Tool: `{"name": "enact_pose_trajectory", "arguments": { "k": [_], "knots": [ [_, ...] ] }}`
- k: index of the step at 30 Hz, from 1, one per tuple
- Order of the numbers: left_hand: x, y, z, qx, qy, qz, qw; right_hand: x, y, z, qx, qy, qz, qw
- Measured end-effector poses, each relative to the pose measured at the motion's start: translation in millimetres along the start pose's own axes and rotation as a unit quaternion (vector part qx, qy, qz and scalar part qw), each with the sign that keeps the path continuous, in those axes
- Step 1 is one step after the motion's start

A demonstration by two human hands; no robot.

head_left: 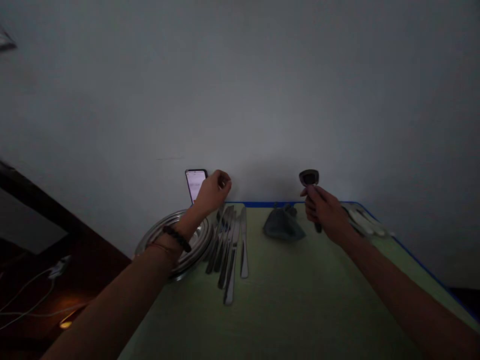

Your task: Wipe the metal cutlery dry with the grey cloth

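Note:
My left hand (217, 189), with a dark beaded bracelet at its wrist, hovers above the far left of the table. Its thumb and fingers are curled together, and nothing shows between them. Below it lie several metal knives and forks (228, 250), side by side with handles towards me. A stack of round metal plates (150, 240) sits under my left forearm. My right hand (324, 210) is closed around the handle of a large spoon (309, 177), held up with its dark bowl on top. A crumpled grey cloth (283, 225) lies on the table between my hands.
A phone (195, 182) with a lit screen leans against the wall (262, 100). White-handled utensils (367, 222) lie at the right back of the blue-edged, pale green table (281, 305). White cables (33, 287) and a small light (65, 324) are at lower left.

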State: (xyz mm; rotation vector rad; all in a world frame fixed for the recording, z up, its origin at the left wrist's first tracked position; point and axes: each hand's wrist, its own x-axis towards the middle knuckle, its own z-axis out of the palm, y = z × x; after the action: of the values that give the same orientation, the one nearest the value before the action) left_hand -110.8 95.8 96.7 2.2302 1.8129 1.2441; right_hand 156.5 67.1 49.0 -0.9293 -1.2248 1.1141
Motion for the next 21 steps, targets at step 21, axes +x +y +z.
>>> {"name": "enact_pose_trajectory", "arguments": {
  "k": [21],
  "knots": [
    [-82,23,123.7,0.056,-0.221,0.159,0.961,19,26,-88,-0.772,-0.045,0.048,0.632]
  ]
}}
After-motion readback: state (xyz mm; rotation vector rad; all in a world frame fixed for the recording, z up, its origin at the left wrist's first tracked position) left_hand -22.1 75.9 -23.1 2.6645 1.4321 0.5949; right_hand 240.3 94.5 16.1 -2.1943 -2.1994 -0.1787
